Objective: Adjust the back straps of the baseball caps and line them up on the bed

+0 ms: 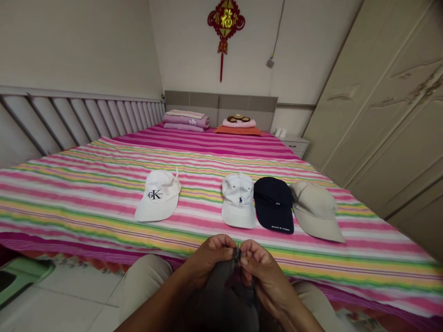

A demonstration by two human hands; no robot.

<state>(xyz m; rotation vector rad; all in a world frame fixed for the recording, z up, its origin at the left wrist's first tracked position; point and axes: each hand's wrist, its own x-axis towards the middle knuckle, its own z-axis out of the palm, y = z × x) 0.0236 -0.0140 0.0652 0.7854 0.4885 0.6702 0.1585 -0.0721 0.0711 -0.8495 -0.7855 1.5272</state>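
Saw a white CK cap (165,189) beyond and left of the left hand (212,252). Had that and the right hand (260,265) clamped on a strap (236,256), seemingly of a dark cap (223,297) just below both. Risked losing the strap through too light a pinch. Saw a beige cap (314,207) beyond, right of right hand.

You face a pale wall (187,50) bearing a red hanging ornament (226,20); grey headboard (200,101) below. Cream wardrobe (377,120) at your right, slatted rail (86,95) at your left. Pale tiled floor (79,297). Light dim.
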